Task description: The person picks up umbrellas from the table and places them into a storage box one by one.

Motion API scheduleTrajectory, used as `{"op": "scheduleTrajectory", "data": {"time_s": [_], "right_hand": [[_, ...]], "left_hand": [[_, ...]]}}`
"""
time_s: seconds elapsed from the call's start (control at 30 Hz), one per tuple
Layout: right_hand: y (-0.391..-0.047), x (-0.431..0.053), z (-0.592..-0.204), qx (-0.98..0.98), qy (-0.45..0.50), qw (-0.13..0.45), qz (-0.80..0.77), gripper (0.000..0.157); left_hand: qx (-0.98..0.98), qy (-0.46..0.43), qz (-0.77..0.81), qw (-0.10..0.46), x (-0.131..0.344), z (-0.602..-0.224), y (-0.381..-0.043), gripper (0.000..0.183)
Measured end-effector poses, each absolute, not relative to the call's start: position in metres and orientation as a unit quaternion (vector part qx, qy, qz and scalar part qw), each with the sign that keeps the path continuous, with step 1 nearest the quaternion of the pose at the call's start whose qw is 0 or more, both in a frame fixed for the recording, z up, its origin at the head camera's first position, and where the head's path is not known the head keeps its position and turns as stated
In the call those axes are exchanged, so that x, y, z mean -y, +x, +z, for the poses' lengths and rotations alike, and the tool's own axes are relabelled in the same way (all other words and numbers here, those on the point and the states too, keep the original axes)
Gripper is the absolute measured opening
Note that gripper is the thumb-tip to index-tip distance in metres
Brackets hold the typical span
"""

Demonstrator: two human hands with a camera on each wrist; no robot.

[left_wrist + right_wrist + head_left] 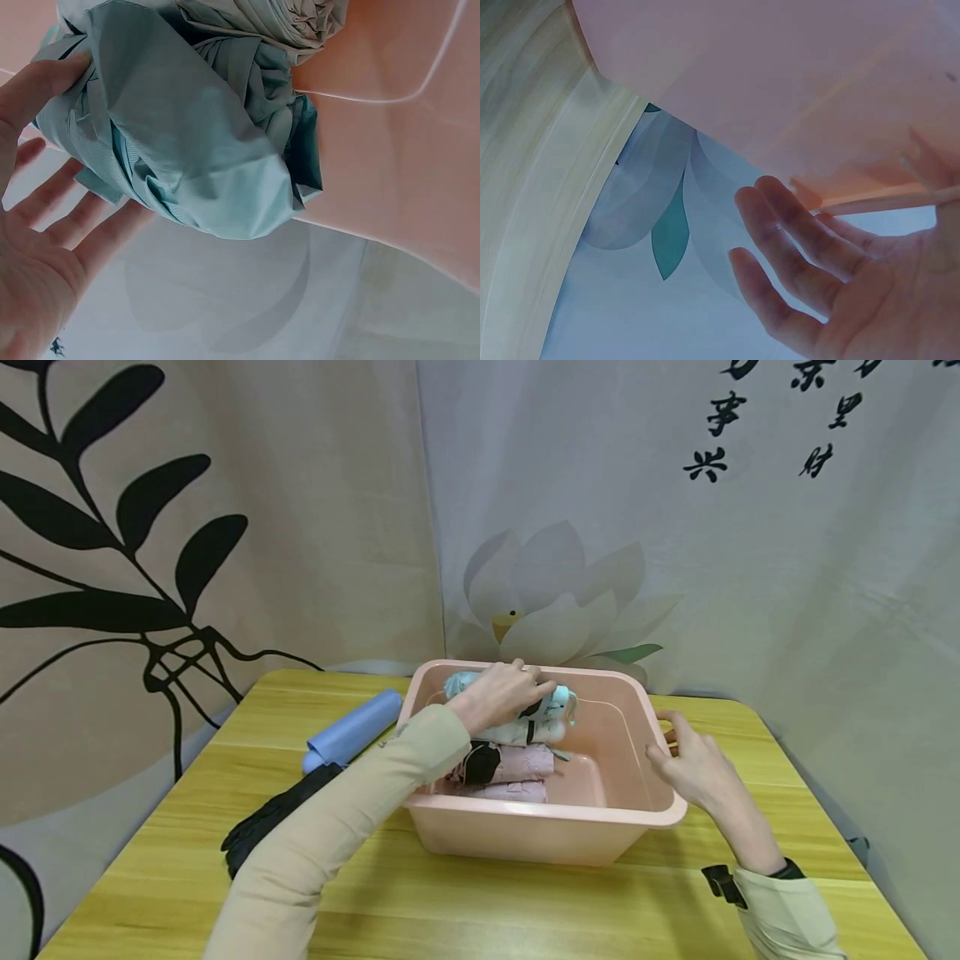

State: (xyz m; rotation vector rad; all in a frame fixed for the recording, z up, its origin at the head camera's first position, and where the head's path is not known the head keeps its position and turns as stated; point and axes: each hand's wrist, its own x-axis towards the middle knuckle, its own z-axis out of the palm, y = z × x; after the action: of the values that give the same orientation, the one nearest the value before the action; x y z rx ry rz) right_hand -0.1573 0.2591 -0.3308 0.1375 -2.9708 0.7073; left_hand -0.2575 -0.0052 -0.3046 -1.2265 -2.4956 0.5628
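Observation:
Inside the pink plastic bin (540, 832), my left hand (501, 692) grips a teal folded umbrella (187, 142). The thumb lies on one side of its fabric and the fingers reach behind the other. The teal umbrella lies at the far end of a row; a pale one (525, 732) and pinkish ones (525, 763) lie nearer, some with black patches. At the bin's right side, my right hand (693, 760) holds the rim, thumb at its inner side and loosely bent fingers (802, 240) outside.
Left of the bin lie a smooth blue roll (356, 727) and a black pleated cloth bundle (277, 810), partly hidden by my left sleeve. The wooden table (480, 910) meets printed cloth hangings (570, 485) at the back, close behind the bin.

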Motion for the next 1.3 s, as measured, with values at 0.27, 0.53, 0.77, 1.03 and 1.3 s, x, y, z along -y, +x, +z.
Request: {"op": "scheduleTrajectory", "data": {"time_s": [0.27,0.53,0.77,1.03,1.3], "right_hand": [[-0.157,-0.259,-0.331,0.97,0.045,0.043,0.234,0.047],[-0.157,-0.258,-0.331,0.97,0.042,0.041,0.234,0.047],[-0.157,-0.258,-0.331,0.97,0.043,0.041,0.237,0.047],[-0.156,-0.258,-0.33,0.969,0.044,0.042,0.237,0.047],[-0.156,-0.258,-0.331,0.969,0.047,0.043,0.239,0.046]], "left_hand": [[0.873,-0.424,0.198,0.137,0.006,-0.304,-0.258,0.033],[0.879,-0.42,0.194,0.116,0.007,-0.305,-0.259,0.032],[0.879,-0.427,0.171,0.13,0.007,-0.304,-0.257,0.024],[0.885,-0.426,0.13,0.138,0.009,-0.295,-0.249,0.023],[0.895,-0.415,0.1,0.133,0.022,-0.273,-0.243,0.03]]}}
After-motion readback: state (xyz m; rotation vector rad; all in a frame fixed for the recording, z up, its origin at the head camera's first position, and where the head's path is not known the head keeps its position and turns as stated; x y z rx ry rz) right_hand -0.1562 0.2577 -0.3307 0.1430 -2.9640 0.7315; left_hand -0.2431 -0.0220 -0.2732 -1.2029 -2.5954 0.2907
